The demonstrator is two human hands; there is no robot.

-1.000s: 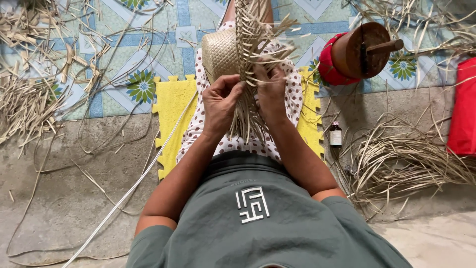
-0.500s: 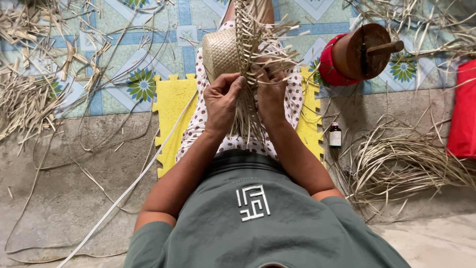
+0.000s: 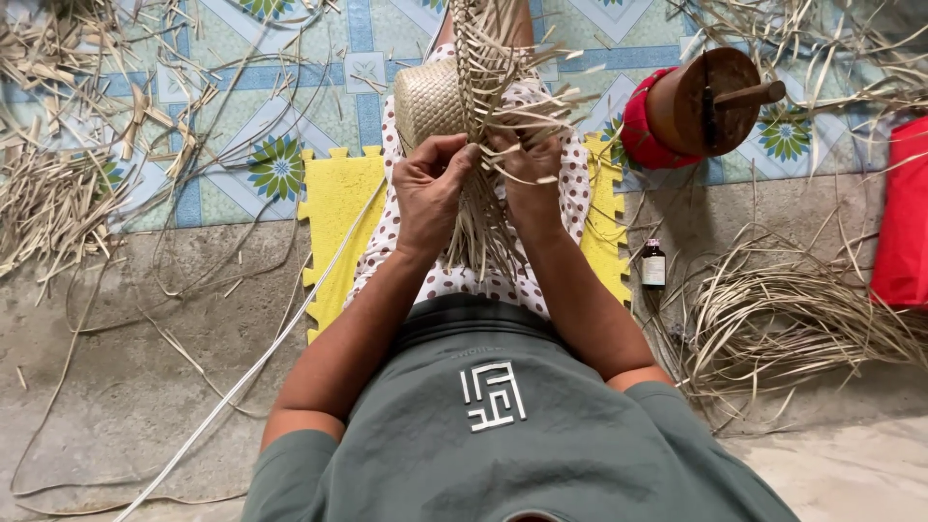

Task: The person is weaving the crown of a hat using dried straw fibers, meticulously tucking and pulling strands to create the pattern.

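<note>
Patterned blue and green floor tiles give way to bare concrete nearer the person, and loose dry straw strips lie scattered across both. A yellow foam mat sits under the person's legs, which are covered in spotted cloth.

Both hands work at a woven straw braid that runs straight away from the body, its long axis lying along the legs toward the top of the view. The left hand is closed around the near part of the braid, fingers curled over the strips from the left. The right hand pinches loose strips on the braid's right side, touching it just across from the left hand. Unwoven strip ends hang down between the forearms toward the lap. Neither hand is clearly nearer; they meet on the braid at about the same point.

Just beyond the left hand, against the braid, rests a woven straw hat crown. To the right stand a wooden cylinder with a red band, a small dark bottle, a coil of straw and a red object at the edge.
</note>
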